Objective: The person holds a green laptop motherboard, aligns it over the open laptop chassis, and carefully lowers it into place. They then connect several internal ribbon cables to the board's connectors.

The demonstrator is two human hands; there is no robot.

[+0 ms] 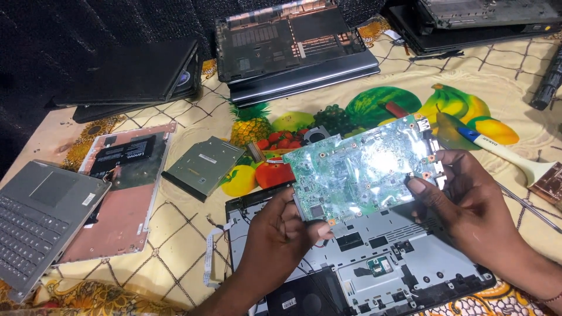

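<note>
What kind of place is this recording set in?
Likely an informal laptop repair spot: the hands hold a green motherboard over an opened laptop chassis, with stacked laptops on a fruit-print cloth.

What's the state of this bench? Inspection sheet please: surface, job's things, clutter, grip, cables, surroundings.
Surface: fruit-print cloth covers the table.
Job's things: green circuit board held tilted above an opened laptop base.
Clutter: disc drive, copper-coloured back cover, grey laptop, stacked laptop shells, white-handled brush.
Grip: left hand pinches the board's lower left edge; right hand holds its right edge.
Cables: white flat ribbon lies on the cloth left of the base.
Surroundings: dark wall behind; more dark laptops along the far edge.
</note>
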